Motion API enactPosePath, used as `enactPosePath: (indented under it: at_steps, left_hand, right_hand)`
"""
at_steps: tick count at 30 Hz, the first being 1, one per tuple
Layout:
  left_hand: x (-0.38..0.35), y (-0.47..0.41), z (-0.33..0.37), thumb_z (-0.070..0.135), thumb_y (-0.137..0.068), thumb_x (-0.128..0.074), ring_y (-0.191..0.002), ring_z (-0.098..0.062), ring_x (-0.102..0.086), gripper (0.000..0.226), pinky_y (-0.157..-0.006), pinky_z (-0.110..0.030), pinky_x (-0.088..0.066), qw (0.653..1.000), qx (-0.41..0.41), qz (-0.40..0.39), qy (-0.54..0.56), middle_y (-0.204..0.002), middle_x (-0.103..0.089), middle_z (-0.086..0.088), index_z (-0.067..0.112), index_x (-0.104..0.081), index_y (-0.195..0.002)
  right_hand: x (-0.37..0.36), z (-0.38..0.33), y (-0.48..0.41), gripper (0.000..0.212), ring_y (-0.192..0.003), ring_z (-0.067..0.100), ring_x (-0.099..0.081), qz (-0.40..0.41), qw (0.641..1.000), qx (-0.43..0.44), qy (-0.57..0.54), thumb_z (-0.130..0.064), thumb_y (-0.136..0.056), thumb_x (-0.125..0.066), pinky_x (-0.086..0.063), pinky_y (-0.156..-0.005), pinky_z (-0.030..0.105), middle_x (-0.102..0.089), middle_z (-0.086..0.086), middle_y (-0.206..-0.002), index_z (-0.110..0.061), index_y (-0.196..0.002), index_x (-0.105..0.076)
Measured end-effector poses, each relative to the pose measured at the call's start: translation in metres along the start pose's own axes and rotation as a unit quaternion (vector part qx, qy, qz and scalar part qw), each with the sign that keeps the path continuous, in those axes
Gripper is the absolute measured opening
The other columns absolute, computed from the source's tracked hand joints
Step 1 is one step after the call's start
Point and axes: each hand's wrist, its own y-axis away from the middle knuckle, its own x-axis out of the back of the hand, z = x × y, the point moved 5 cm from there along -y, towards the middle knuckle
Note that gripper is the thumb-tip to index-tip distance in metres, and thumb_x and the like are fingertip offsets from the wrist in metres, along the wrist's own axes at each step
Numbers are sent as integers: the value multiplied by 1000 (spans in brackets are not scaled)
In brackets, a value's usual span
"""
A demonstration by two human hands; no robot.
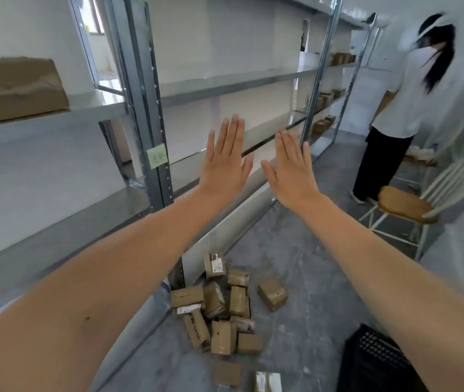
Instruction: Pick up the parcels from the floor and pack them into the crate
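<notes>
Grip: none. Left hand (223, 162) and right hand (291, 168) were raised side by side, fingers straight, holding nothing. Brown cardboard parcels (219, 309) lay heaped on the grey floor (304, 267) beside the metal shelving (146, 108). Black plastic crate (372, 360) stood at lower right, near the heap. White chair (412, 202) and a second person (400, 108) were beyond.

Concrete floor (296, 244), prob.: parcels (214, 299) piled by rack (143, 114); black crate (372, 357) nr.
</notes>
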Motion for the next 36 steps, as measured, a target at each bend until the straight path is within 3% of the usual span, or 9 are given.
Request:
enactPosePath:
  at_steps: [5, 11, 19, 24, 29, 32, 34, 36]
  left_hand:
    - [-86, -17, -32, 41, -103, -20, -150, -20, 6, 65, -122, -43, 1, 998, -21, -55, 31, -163, 1, -7, 7, 0, -154]
    - [-202, -39, -97, 41, -104, -21, -150, -17, 8, 64, -122, -41, 2, 989, 23, -129, 74, -163, 4, -6, 9, 2, -154]
    - [-338, -13, -198, 43, -104, -18, -149, -16, 12, 65, -122, -39, 5, 964, 38, -261, 8, -163, 8, -5, 9, 6, -154]
    - [-405, 45, -231, 44, -103, -19, -149, -14, 10, 64, -123, -40, -5, 940, 134, -310, 53, -163, 7, 0, 15, 4, -155]
    - [-486, 170, -247, 51, -95, -8, -150, -17, -10, 70, -121, -42, -19, 893, 215, -390, 65, -163, -9, -2, 15, -9, -155]
    - [-535, 248, -259, 44, -98, -19, -148, -18, -18, 64, -118, -36, -20, 861, 296, -406, 77, -162, -14, -2, 15, -13, -155]
    - [-571, 294, -266, 42, -98, -26, -141, -21, -34, 60, -114, -37, -29, 845, 345, -400, 84, -157, -29, -5, 14, -24, -151]
    - [-607, 338, -273, 39, -101, -33, -135, -24, -43, 51, -111, -40, -34, 807, 432, -387, 111, -149, -41, -5, 16, -33, -147]
  right_hand:
    - [-85, 22, -20, 68, -151, 19, 6, -65, 997, -25, 13, -44, -104, -23, 8, -122, 43, 0, 9, -164, -4, -155, -4]
    - [-212, 33, -63, 68, -151, 19, 6, -154, 986, -56, -10, -44, -104, -21, 7, -122, 42, 0, 9, -164, -5, -155, -2]
    - [-383, 18, -81, 67, -151, 19, 11, -294, 950, -83, -65, -45, -104, -17, 6, -122, 43, 4, 8, -164, -7, -155, 2]
    - [-475, 1, -64, 63, -149, 17, 16, -334, 937, -45, -92, -44, -104, -15, 9, -121, 43, 6, 5, -164, -11, -155, 3]
    - [-594, -12, -2, 64, -150, 14, 9, -376, 918, -11, -129, -46, -102, -15, 7, -121, 41, -2, 3, -164, -12, -156, -4]
    - [-664, -12, 47, 79, -151, 16, 3, -421, 896, 6, -137, -53, -90, 4, 2, -123, 42, -7, 5, -164, -10, -156, -10]
    - [-707, -8, 76, 82, -151, 18, -2, -435, 890, 31, -135, -51, -88, 6, -2, -123, 46, -13, 6, -163, -9, -155, -14]
    - [-751, -6, 101, 78, -151, 17, -4, -445, 885, 66, -122, -48, -90, 5, 1, -123, 47, -17, 6, -162, -10, -155, -17]
